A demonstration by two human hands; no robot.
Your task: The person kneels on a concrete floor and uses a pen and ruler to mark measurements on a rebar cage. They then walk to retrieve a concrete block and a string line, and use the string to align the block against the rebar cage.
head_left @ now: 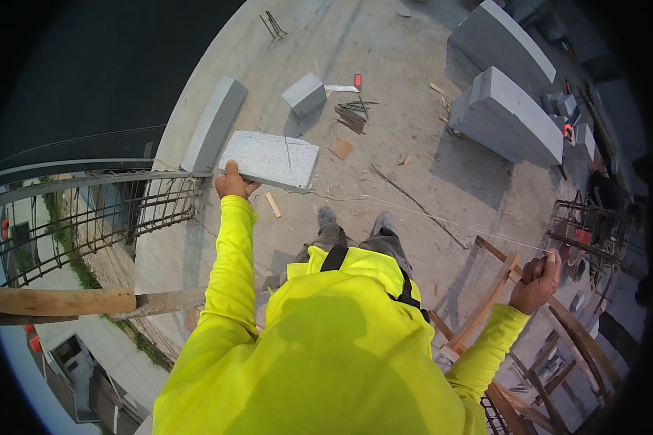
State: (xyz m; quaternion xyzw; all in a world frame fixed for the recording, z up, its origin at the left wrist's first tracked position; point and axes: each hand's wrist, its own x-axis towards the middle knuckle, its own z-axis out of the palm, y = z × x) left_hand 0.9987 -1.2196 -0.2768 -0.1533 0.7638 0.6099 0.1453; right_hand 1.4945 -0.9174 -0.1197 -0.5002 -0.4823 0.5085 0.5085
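My left hand (233, 181) is closed on the near left corner of a light grey concrete block (272, 156), thumb over its top face. A dark, thin line crosses the top of the block near its right end. Out to the right, my right hand (535, 281) is closed with the fingertips pinched on a thin pale string (442, 215). The string stretches from beside the block's near right corner across to that hand. Both arms are spread wide in yellow sleeves.
Stacked grey blocks (515, 116) stand at the far right, and a long block (214, 123) lies at the left edge. Cut rebar pieces (352, 116), a smaller block (304, 93) and a red-and-white square (357, 81) lie ahead. A rebar cage (94, 206) borders the left; timber framing (486, 304) stands right.
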